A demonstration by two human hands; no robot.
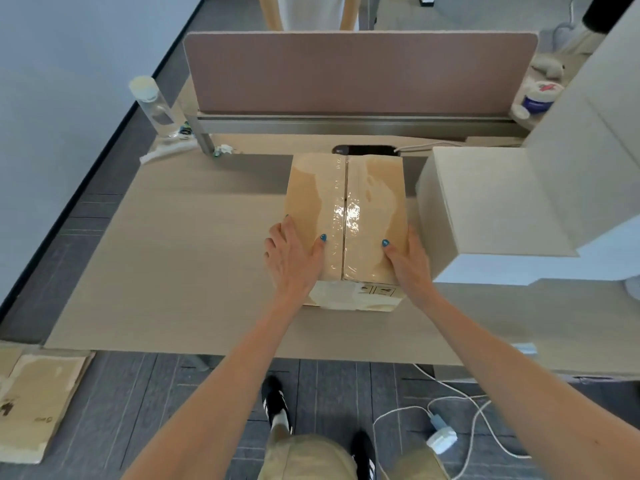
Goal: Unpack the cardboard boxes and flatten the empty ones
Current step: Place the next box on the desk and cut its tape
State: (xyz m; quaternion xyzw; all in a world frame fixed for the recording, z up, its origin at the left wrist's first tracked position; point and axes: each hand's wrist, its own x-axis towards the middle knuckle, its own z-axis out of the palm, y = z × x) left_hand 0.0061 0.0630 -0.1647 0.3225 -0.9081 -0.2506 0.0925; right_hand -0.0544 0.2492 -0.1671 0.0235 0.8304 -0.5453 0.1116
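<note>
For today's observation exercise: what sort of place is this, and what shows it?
Probably an office: a desk with a divider screen along its back, a cable slot in its top, and a charger on the floor.

this is an office. a pale wood-look counter (180, 271) is backed by a pinkish fabric divider panel (346, 71) on a metal rail, the kind that parts facing workstations. a dark oval cable slot (363, 149) is cut into the top just before it. the floor (138, 393) is laid in grey carpet tiles, where white cables and a power adapter (441, 441) trail. a plain white wall (52, 81) with dark skirting runs along the left.
</note>
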